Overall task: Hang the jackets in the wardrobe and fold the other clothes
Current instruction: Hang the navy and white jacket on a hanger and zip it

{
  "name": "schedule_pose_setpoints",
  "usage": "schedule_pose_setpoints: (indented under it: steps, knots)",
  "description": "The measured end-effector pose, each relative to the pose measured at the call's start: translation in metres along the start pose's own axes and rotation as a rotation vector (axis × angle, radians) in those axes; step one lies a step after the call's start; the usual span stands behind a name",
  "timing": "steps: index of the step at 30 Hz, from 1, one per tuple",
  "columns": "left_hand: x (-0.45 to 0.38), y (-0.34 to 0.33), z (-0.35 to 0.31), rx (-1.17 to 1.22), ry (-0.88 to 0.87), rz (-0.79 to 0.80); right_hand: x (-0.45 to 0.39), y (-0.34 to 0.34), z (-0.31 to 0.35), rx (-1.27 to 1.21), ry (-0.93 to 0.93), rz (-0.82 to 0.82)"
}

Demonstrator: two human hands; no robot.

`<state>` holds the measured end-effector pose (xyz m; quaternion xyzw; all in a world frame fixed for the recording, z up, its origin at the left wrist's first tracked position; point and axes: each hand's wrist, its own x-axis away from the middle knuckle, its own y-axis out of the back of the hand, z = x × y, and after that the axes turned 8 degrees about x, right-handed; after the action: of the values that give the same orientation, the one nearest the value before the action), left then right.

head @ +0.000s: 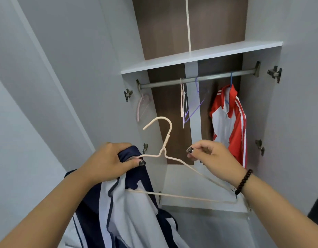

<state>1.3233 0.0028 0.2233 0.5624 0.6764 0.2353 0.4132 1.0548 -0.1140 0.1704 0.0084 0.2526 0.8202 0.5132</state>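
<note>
The left hand is gripping the navy and white jacket together with the left shoulder of the cream hanger, whose bar is running left to right; the right hand, fingers loosely curled, is holding nothing I can make out, while the rail is waiting above and ahead

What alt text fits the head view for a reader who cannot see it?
A left hand grips a navy-and-white jacket against a cream hanger, while the right hand reaches in beside it. Behind, a red-and-white jacket hangs on the wardrobe rail.
</note>
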Motion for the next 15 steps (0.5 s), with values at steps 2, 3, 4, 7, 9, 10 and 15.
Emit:
schedule_pose_setpoints:
  steps: [2, 3, 4, 7, 9, 10, 15]
  knots:
    - [-0.009, 0.01, -0.01, 0.028, 0.033, 0.01, 0.002, 0.027, -0.013, -0.027, -0.078, -0.047]
    - [-0.014, 0.014, -0.016, 0.051, 0.05, 0.018, 0.004, 0.038, -0.02, -0.006, -0.104, -0.048]
    - [-0.019, 0.016, -0.023, 0.078, 0.064, 0.022, 0.005, 0.049, -0.027, 0.037, -0.116, -0.03]
    - [-0.033, 0.021, -0.046, 0.149, 0.062, -0.016, 0.01, 0.078, -0.041, 0.151, -0.141, 0.078]
    - [-0.043, 0.022, -0.06, 0.188, 0.036, -0.076, 0.01, 0.096, -0.049, 0.191, -0.151, 0.144]
    - [-0.048, 0.022, -0.066, 0.219, 0.027, -0.123, 0.01, 0.104, -0.053, 0.196, -0.152, 0.161]
    - [-0.066, 0.009, -0.094, 0.313, -0.032, -0.384, 0.019, 0.101, -0.081, 0.016, -0.166, 0.087]
